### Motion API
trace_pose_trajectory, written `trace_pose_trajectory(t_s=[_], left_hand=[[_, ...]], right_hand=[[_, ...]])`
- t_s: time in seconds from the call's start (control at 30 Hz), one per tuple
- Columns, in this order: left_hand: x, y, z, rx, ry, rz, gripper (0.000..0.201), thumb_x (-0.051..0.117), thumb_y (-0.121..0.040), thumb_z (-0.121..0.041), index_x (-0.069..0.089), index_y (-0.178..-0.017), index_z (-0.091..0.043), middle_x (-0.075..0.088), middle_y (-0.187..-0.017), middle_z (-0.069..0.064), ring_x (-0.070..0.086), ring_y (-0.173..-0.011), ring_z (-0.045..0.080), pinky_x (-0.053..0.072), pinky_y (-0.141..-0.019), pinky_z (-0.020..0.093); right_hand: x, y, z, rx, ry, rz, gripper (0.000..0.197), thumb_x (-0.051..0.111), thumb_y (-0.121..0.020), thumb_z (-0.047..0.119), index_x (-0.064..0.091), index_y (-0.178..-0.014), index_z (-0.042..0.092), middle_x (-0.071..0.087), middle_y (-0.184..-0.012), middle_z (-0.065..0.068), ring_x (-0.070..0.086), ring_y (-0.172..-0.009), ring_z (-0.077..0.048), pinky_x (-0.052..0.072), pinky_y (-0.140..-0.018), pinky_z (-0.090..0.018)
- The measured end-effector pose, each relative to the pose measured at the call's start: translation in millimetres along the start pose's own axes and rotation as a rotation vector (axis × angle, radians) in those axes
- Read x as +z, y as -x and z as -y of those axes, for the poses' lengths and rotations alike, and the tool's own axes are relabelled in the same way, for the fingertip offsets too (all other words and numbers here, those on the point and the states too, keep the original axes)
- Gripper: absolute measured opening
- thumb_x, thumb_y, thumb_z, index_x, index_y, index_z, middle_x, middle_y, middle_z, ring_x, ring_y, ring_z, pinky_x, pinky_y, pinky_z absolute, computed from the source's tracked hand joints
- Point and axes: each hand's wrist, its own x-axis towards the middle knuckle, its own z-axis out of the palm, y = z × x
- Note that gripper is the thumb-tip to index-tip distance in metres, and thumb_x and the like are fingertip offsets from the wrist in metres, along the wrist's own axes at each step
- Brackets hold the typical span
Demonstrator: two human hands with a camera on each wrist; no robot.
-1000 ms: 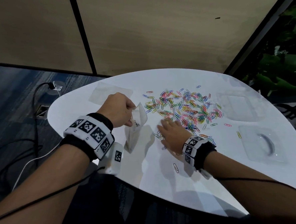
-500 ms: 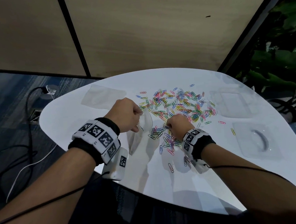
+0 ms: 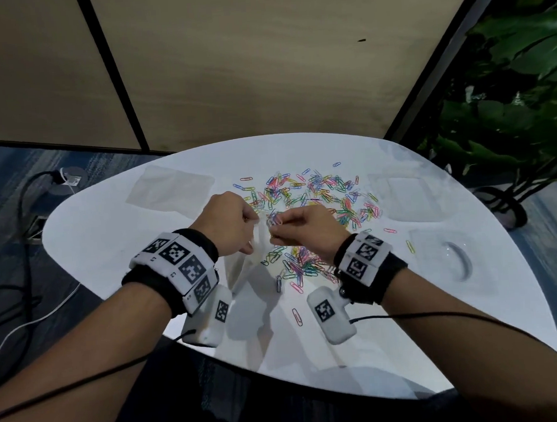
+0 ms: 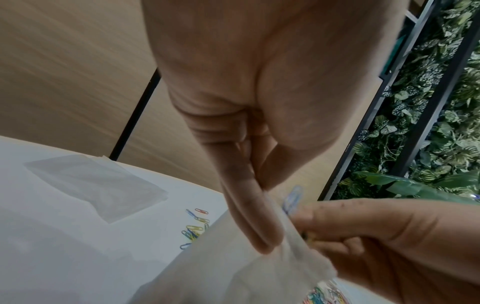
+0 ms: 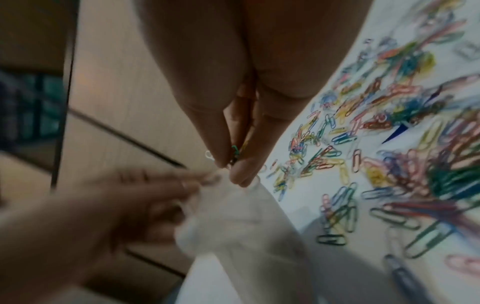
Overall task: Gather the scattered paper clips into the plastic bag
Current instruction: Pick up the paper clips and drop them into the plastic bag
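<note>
Two hands meet over desk [image 3: 109, 240] centre. Left hand [image 3: 227, 225] pinches top edge of bag [image 3: 238, 265] btwn thumb & fingers [image 4: 249, 216], holding it upright w/ mouth up; bag hangs down to desk at 6 o'clock of that hand. Right hand [image 3: 307, 230] pinches a few clips [image 3: 274, 221], fingertips [image 5: 241, 170] pressed together right at bag mouth, touching its rim. Main clips pile [image 3: 328, 191] lies at 12–1 o'clock of hands; smaller heap [image 3: 298, 265] sits just below right hand, at 6 o'clock. One stray clip [image 3: 297, 316] nearer desk edge. Flat spare bag [image 3: 171, 189] at 11 o'clock; clear trays [image 3: 407, 199] at 2–3 o'clock. Plant [image 3: 518, 98] off desk, far right.
</note>
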Motion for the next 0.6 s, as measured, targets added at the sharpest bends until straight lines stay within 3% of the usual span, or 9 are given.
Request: trace_pose_trajectory(t_s=[0.07,0.17,0.23,0.33,0.4,0.5,0.6], left_hand=[[2.8,0.9,-0.9,0.009,-0.017,-0.01,0.028,0.047,-0.095,-0.003,0.071,-0.11,-0.004,0.069,-0.084,0.011,0.076,-0.064,0.026,0.063,-0.072,0.036],[5.3,1.7,0.1,0.03,-0.03,-0.032,0.028,0.047,-0.095,-0.003,0.072,-0.107,-0.005,0.074,-0.083,0.016,0.075,-0.061,0.024,0.063,-0.068,0.035],[4.8,1.1,1.2,0.037,-0.02,-0.048,0.027,0.048,-0.095,-0.003,0.071,-0.109,-0.004,0.074,-0.087,0.016,0.075,-0.06,0.023,0.063,-0.065,0.031],[4.9,0.9,0.9,0.042,-0.004,-0.044,0.028,0.047,-0.096,-0.002,0.071,-0.109,-0.005,0.074,-0.087,0.014,0.075,-0.06,0.02,0.061,-0.061,0.024],[5.3,2.0,0.6,0.045,0.0,-0.037,0.028,0.047,-0.096,-0.002,0.071,-0.111,-0.006,0.074,-0.085,0.014,0.075,-0.06,0.019,0.061,-0.063,0.024],[4.6,2.8,1.3,0.059,-0.008,-0.027,0.03,0.047,-0.096,-0.002,0.072,-0.111,-0.006,0.074,-0.083,0.013,0.075,-0.059,0.019,0.062,-0.067,0.028],[1.5,2.5,2.6,0.052,-0.005,-0.028,0.029,0.048,-0.095,-0.001,0.073,-0.108,-0.005,0.073,-0.08,0.012,0.075,-0.059,0.02,0.062,-0.067,0.029]], right_hand=[[7.2,-0.6,-7.2,-0.028,0.175,-0.04,0.013,0.08,-0.073,0.004,0.071,-0.081,0.009,0.074,-0.081,-0.017,0.074,-0.087,-0.035,0.058,-0.089,-0.047],[14.6,-3.3,-7.8,-0.073,0.221,-0.021,0.012,0.079,-0.069,0.005,0.076,-0.078,0.011,0.075,-0.081,-0.018,0.073,-0.079,-0.029,0.059,-0.086,-0.046],[20.3,-3.9,-5.8,-0.077,0.232,0.004,0.006,0.075,-0.075,0.001,0.075,-0.077,0.007,0.072,-0.072,-0.015,0.07,-0.067,-0.023,0.062,-0.078,-0.039],[26.4,-3.1,-2.2,-0.185,0.624,-0.038,0.014,0.066,-0.081,0.004,0.079,-0.084,0.009,0.071,-0.069,-0.005,0.061,-0.055,-0.007,0.049,-0.059,-0.015],[29.6,-3.1,0.7,-0.265,0.839,-0.049,0.022,0.06,-0.082,0.003,0.079,-0.092,0.009,0.075,-0.08,-0.006,0.059,-0.06,-0.007,0.043,-0.061,-0.011],[29.5,-1.7,9.1,-0.335,0.999,-0.001,0.023,0.059,-0.084,0.007,0.08,-0.093,0.011,0.077,-0.087,-0.007,0.067,-0.073,-0.018,0.053,-0.076,-0.025],[25.8,0.1,14.5,-0.336,1.006,0.112,0.023,0.061,-0.086,0.008,0.077,-0.101,0.013,0.077,-0.099,-0.002,0.064,-0.074,-0.01,0.051,-0.077,-0.022]])
